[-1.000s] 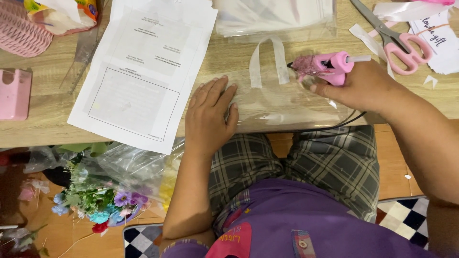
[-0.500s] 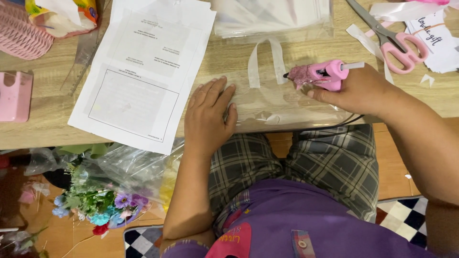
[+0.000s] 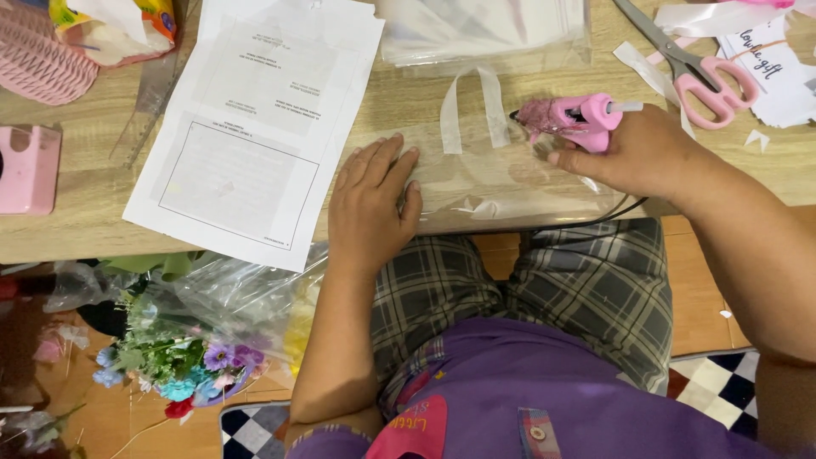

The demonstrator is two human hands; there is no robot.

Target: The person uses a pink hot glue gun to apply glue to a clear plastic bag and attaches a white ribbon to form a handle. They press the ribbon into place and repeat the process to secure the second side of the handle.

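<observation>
Left hand (image 3: pixel 370 208) flat, fingers spread, pinning clear bag (image 3: pixel 501 183) at near table (image 3: pixel 68 212) edge. Right hand (image 3: pixel 642 153) wrapped round pink glue gun (image 3: pixel 574 117), nozzle over ribbon loop (image 3: pixel 472 106). Scissors (image 3: pixel 693 64) far right, paper (image 3: pixel 263 119) crowding left.

Bright, even light; sharp, soft shadows

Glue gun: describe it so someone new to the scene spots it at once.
On the wooden table, right of the white printed sheets, the right hand grips a small pink glue gun over a clear plastic bag. The left hand presses that bag flat. Unlike the pink-handled scissors behind it, it is held and has a nozzle.
</observation>
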